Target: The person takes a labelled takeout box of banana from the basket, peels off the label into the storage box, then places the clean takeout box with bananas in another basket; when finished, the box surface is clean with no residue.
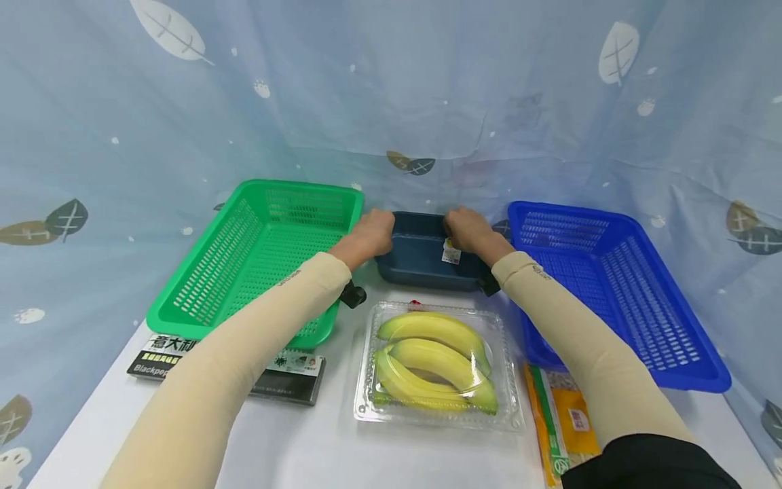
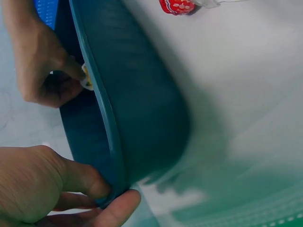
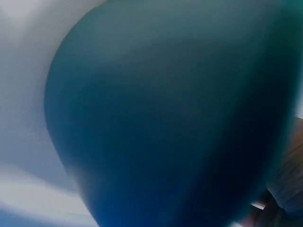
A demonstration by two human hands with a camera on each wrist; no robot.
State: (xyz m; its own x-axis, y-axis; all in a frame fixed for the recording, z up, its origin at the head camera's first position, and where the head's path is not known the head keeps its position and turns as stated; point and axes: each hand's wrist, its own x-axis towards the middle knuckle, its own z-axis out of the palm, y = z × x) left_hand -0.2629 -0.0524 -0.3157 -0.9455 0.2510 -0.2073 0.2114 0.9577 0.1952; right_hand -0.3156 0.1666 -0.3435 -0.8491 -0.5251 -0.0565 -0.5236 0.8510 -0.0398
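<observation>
A dark blue plastic basin (image 1: 421,261) stands at the back between two baskets; its side fills most of the right wrist view. My left hand (image 1: 374,231) pinches its left end, thumb on the inside and fingers beneath the rim (image 2: 118,163) in the left wrist view. Over the basin's right part, my right hand (image 1: 467,229) has its fingertips on a small white and yellow label (image 1: 451,253). Whether the label is stuck to the basin, I cannot tell. In the right wrist view only part of that hand (image 3: 289,175) shows, behind the basin wall.
A green basket (image 1: 235,255) stands left, a blue basket (image 1: 611,272) right. Bananas (image 1: 436,339) lie in a clear plastic box (image 1: 510,411) in front. A black and white box (image 1: 287,384) lies under the green basket's front; an orange packet (image 1: 577,421) lies under my right forearm.
</observation>
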